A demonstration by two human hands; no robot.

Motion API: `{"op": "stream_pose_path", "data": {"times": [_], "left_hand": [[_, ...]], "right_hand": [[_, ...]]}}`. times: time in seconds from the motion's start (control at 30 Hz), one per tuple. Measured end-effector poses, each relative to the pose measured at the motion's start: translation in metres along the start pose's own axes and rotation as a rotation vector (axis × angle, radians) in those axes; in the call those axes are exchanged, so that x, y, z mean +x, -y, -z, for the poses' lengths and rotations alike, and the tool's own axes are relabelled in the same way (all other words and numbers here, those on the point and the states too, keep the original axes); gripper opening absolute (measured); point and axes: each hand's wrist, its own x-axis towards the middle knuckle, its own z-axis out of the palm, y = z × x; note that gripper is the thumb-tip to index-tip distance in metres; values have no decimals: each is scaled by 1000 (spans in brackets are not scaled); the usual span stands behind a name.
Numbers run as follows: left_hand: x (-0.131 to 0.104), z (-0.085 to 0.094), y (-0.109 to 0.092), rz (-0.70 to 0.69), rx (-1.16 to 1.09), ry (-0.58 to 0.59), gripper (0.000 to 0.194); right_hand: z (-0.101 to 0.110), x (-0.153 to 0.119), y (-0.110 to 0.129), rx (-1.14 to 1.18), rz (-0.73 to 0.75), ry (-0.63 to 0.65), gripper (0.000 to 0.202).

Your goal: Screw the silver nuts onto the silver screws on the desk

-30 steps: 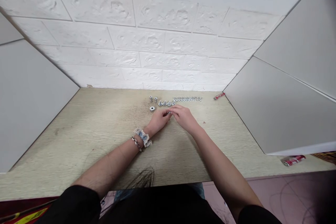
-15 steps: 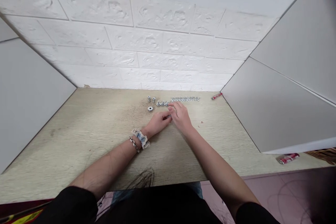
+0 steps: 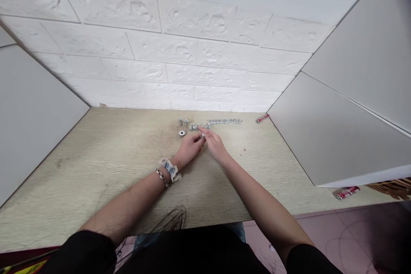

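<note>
My left hand (image 3: 189, 147) is closed, pinching a small shiny metal fastener (image 3: 203, 135) whose round end faces up. Against its other side press the fingers of my right hand (image 3: 216, 146), so the two hands meet at this piece. Most of the piece is hidden by my fingertips. Just beyond them several flanged screws (image 3: 192, 127) stand on their heads, partly covered by my right fingers. A round metal piece with a dark hole (image 3: 182, 133) lies left of the hands. Behind it two threaded metal inserts (image 3: 180, 121) stand upright.
A tight row of small screws (image 3: 224, 122) lies on the wooden tabletop (image 3: 128, 137) near the white brick-pattern wall (image 3: 180, 53). One red battery (image 3: 262, 118) is at the back right, another red battery (image 3: 346, 193) near the front right edge. Grey panels (image 3: 349, 128) flank the table.
My hands have risen slightly away from me, and the fastener's round end now shows between the fingers. My right index finger has stretched left over the flanged screws. The view has shifted a little.
</note>
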Motion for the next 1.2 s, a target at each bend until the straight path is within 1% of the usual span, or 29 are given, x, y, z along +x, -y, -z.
{"op": "stream_pose_path", "data": {"times": [0.13, 0.23, 0.27, 0.33, 0.4, 0.5, 0.53, 0.63, 0.73, 0.83, 0.9, 0.97, 1.1, 1.2], "left_hand": [[3, 2, 2, 109, -155, -70, 36], [5, 2, 4, 133, -185, -79, 37], [6, 2, 5, 134, -188, -73, 37], [6, 2, 5, 129, -201, -59, 36], [6, 1, 4, 125, -218, -36, 35], [5, 1, 0, 112, -219, -1, 33], [5, 1, -1, 105, -212, 6, 32], [4, 1, -2, 73, -190, 24, 27], [3, 1, -1, 50, -168, 61, 20], [1, -1, 0, 32, -131, 140, 15], [-1, -3, -1, 20, -121, 196, 13], [-3, -4, -4, 32, -139, 220, 12], [-3, -4, -8, 88, -234, 205, 16], [-1, -2, -7, 98, -301, 151, 23]], "right_hand": [[9, 1, 3, 29, 17, -34, 54], [17, 2, 7, 30, 44, -143, 57], [19, 3, 7, 25, 48, -178, 55], [21, 5, 7, 0, 40, -203, 41], [20, 7, 6, -45, 22, -154, 26], [18, 9, 3, -110, 51, -27, 26], [17, 9, 2, -123, 70, -2, 25], [16, 9, 0, -129, 69, 1, 20], [17, 9, -3, -157, -4, -43, 26], [15, 7, -4, -237, 13, -70, 44], [12, 5, -4, -273, 61, -31, 58], [10, 3, -3, -287, 88, 31, 66], [11, 1, -1, -272, 65, 114, 67], [14, 3, 1, -193, 54, 148, 63]]}}
